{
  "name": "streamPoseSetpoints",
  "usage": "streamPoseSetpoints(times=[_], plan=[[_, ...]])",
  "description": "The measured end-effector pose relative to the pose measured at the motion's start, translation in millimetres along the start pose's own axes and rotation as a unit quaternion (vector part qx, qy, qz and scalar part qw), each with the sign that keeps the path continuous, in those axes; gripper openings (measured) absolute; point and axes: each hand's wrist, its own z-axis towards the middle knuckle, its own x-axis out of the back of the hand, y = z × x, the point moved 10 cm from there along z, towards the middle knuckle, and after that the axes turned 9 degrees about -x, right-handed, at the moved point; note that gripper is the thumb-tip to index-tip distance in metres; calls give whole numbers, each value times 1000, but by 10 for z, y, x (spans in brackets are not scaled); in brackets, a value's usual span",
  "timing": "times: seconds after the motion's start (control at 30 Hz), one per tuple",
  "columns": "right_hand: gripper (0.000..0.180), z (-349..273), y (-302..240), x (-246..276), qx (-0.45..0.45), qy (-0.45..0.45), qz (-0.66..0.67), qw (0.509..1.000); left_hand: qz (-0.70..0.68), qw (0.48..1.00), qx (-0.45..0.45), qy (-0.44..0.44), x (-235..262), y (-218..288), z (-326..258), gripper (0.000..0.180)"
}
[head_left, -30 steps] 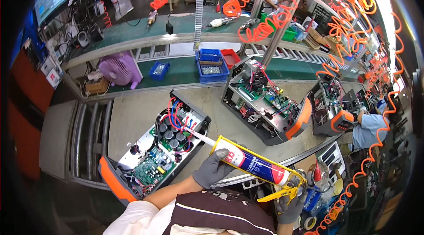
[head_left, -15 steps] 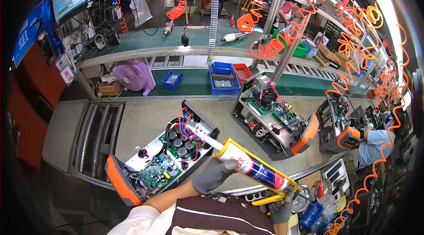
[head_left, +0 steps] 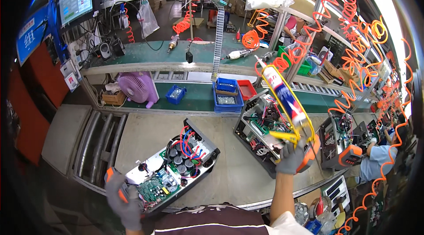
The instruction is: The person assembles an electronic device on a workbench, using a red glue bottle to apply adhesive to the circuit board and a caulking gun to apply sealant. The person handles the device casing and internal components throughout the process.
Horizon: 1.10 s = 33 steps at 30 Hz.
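Observation:
My right hand [head_left: 291,157], in a grey glove, is closed round the handle of a yellow caulking gun [head_left: 311,131]. Its white, blue and red sealant cartridge [head_left: 282,94] points up and away, the nozzle near the back bench. Below my left hand's side lies an open-cased electronic unit [head_left: 154,182] with a green circuit board, black capacitors and red and blue wires. My gloved left hand [head_left: 121,199] is wrapped over the orange front panel of this unit. A second open unit [head_left: 260,129] stands behind the caulking gun, partly hidden by it.
A third unit [head_left: 335,133] stands to the right, beside a co-worker in a blue shirt [head_left: 377,157]. Blue bins of screws [head_left: 227,100], a red bin [head_left: 246,89] and a purple fan [head_left: 137,88] line the back. Orange coiled hoses [head_left: 353,45] hang at right. Rollers [head_left: 104,142] lie left.
The caulking gun has swung from over the near unit up and to the right, in my right hand. My left hand has left the cartridge and moved to the unit's orange panel.

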Motion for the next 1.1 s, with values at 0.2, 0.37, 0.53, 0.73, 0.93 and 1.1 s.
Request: streamPoseSetpoints(times=[0.2, 0.37, 0.53, 0.73, 0.93, 1.1], plan=[[25, 1139, -80, -978, 261, -64, -103, 958, 272, 961, 55, -5, 366, -485, -256, 55], [51, 1392, 279, -1684, 279, -41, -167, 945, 267, 948, 161, -69, 176, -896, -650, 77], [40, 1634, 609, -2004, 268, -33, -227, 936, 185, 966, 152, -94, -233, -596, -229, 62], [43, 1427, 1097, -2549, 336, -37, -302, 892, 218, 929, -202, 221, 108, -659, -638, 42], [58, 1378, 1671, -2634, 220, -79, -476, 847, 306, 943, -97, 84, -48, -690, -479, 38], [54, 1627, 1575, -2856, 240, -88, -386, 887, 320, 945, -68, 22, -31, -639, -471, 40]])
